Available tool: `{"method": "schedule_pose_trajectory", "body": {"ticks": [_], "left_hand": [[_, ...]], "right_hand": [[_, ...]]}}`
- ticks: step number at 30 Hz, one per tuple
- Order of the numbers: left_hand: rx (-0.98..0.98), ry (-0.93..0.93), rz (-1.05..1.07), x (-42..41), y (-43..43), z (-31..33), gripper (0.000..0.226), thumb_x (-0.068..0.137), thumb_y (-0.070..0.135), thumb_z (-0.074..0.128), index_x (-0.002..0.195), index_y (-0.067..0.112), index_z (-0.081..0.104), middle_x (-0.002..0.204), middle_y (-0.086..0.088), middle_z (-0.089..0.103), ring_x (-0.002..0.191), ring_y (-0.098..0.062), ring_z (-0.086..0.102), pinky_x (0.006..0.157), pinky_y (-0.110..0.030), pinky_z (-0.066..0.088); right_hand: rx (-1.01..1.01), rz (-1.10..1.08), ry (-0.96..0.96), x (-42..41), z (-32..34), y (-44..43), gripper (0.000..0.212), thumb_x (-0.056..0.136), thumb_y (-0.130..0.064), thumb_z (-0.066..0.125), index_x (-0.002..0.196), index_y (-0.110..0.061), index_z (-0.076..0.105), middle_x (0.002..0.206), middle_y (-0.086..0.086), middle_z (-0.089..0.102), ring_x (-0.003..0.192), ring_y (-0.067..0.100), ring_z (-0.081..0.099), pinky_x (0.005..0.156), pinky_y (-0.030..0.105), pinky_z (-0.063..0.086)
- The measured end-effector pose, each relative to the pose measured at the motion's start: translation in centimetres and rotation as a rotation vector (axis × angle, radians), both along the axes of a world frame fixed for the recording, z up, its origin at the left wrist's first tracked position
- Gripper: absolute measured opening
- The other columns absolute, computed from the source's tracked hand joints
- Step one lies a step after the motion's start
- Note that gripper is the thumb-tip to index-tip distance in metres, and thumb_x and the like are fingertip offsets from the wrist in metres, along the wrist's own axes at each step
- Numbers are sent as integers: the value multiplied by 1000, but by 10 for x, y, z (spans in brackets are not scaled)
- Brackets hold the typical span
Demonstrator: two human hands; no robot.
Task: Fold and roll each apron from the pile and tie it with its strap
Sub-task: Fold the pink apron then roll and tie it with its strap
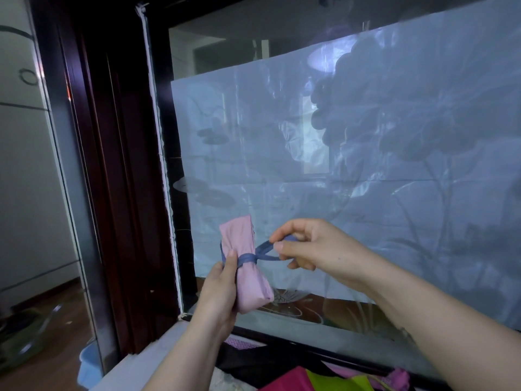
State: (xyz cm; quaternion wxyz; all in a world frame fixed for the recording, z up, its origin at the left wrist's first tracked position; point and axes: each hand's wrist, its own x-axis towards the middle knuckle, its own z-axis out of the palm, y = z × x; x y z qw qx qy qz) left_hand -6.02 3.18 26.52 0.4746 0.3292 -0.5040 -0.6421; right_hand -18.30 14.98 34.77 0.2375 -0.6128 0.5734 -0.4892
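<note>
Gripping pink apron roll point(249, 283), L hand point(220, 292) fingers point(231, 259) curled round; R hand point(313, 246) pinching blue strap point(245, 259)

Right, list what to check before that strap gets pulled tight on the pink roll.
1. The left hand grips the pink rolled apron: ok.
2. The blue strap runs round the roll's middle: ok.
3. The right hand pinches the strap's loop, drawn out sideways: ok.
4. Knot closed where the strap crosses: cannot tell, the crossing is too small to read.
5. No fabric hanging loose from the roll: ok.
6. More aprons waiting in the pile below: ok.
</note>
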Motion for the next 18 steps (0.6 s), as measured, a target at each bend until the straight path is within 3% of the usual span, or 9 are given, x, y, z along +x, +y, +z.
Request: {"method": "schedule_pose_trajectory", "body": {"ticks": [4,7,12,14,16,18], "left_hand": [[50,173,-334,6,14,8,35,82,24,60,105,-1,65,82,-10,71,71,-17,68,61,-29,57],[83,207,-417,1,20,7,35,73,15,64,103,-3,66,79,-13,68,67,-19,66,58,-30,57],[5,306,-426,2,18,12,34,78,5,59,109,-7,62,98,-20,71,75,-23,71,61,-31,58],[-35,269,-356,2,15,11,24,81,5,58,100,-8,65,91,-20,73,70,-21,71,58,-29,57],[-55,207,-267,-1,9,3,28,81,7,63,104,-8,64,86,-17,72,67,-18,69,57,-27,55],[-79,168,-188,-5,3,-4,31,82,4,66,110,-7,62,86,-16,72,67,-17,67,59,-26,54]], "right_hand": [[-64,-86,-33,-13,-1,-9,8,86,-8,65,89,-16,64,68,-10,63,55,-5,55,56,11,46],[-92,-109,-15,-16,-10,-19,15,83,-8,68,92,-20,64,80,-8,67,68,2,61,66,18,51],[-52,-135,488,-24,-27,-29,38,80,-23,72,117,-23,64,112,-12,67,104,-3,59,96,20,44],[-32,-146,587,-22,-28,-30,31,82,-30,70,113,-25,68,106,-13,69,99,-3,60,90,18,45],[-46,-191,738,-16,-23,-30,15,84,-34,68,96,-25,72,91,-11,71,85,5,62,77,25,47],[-74,-254,980,-11,-15,-30,16,86,-38,63,91,-24,70,90,-5,71,83,14,62,69,27,44]]}}
